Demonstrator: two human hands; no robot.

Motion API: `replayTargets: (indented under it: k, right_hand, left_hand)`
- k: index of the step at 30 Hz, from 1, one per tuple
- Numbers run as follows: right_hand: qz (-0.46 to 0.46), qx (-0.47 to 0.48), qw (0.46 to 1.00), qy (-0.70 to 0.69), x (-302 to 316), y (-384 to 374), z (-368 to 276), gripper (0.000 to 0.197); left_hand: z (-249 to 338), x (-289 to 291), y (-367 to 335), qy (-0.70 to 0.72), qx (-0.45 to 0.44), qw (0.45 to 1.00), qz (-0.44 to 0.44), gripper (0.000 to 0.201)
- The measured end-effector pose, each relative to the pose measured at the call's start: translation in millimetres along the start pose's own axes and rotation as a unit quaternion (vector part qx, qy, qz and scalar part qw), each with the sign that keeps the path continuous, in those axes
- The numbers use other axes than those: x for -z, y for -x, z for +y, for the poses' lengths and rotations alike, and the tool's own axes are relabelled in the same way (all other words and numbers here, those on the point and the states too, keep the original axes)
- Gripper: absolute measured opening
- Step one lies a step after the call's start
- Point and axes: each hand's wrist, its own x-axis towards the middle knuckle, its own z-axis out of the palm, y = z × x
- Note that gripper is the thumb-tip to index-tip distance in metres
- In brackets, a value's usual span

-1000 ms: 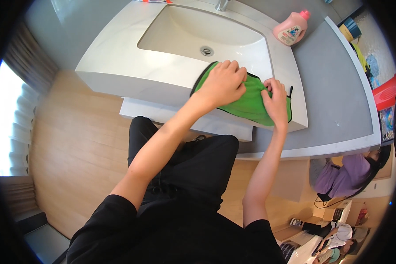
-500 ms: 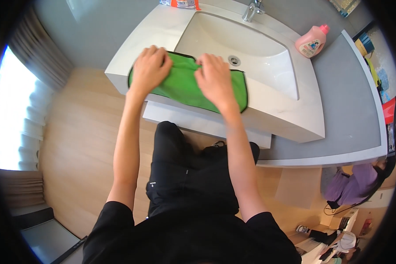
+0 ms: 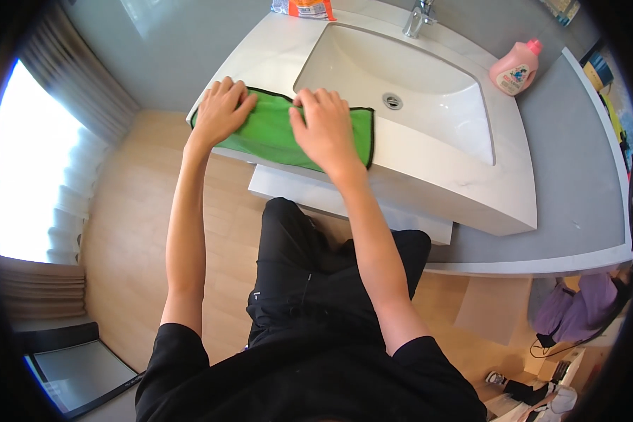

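Left grip (image 3: 218,116), right grip (image 3: 324,128) half-curled on cloth (image 3: 269,130)

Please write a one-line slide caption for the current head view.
Both hands on a green cloth: left hand and right hand over the dark-edged green cloth along a white sink counter.

A washroom-like corner, by its inset sink (image 3: 429,105), chrome faucet (image 3: 416,21) and pink bottle (image 3: 515,68)
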Motion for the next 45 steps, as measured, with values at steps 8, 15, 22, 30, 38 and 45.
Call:
replayTargets:
  k: [8,15,22,30,38,45]
  right_hand:
    - [0.005,-0.081,0.997,-0.016,94.6,38.3,83.3,0.009]
    - [-0.016,-0.214,0.976,0.026,214.6,93.3,162.6,0.014]
    - [0.054,-0.307,0.943,0.119,300.8,150.9,241.3,0.019]
    - [0.024,-0.253,0.948,0.189,297.7,149.2,233.0,0.028]
    - [-0.002,-0.251,0.955,0.160,279.3,140.3,208.7,0.024]
    - [-0.053,-0.192,0.976,0.088,226.4,104.6,165.3,0.010]
  left_hand:
    - [101.1,-16.9,-23.8,0.143,-0.124,0.970,-0.151,0.030]
    - [257.1,-107.0,-41.5,0.147,-0.233,0.960,0.039,0.021]
    - [383.8,-131.0,-29.8,0.180,-0.239,0.952,0.068,0.023]
    - [380.4,-131.0,-29.1,0.229,-0.263,0.936,0.057,0.018]
    - [350.1,-117.3,-26.3,0.221,-0.237,0.945,0.052,0.017]
    - [273.0,-98.7,-26.8,0.217,-0.206,0.953,0.040,0.015]
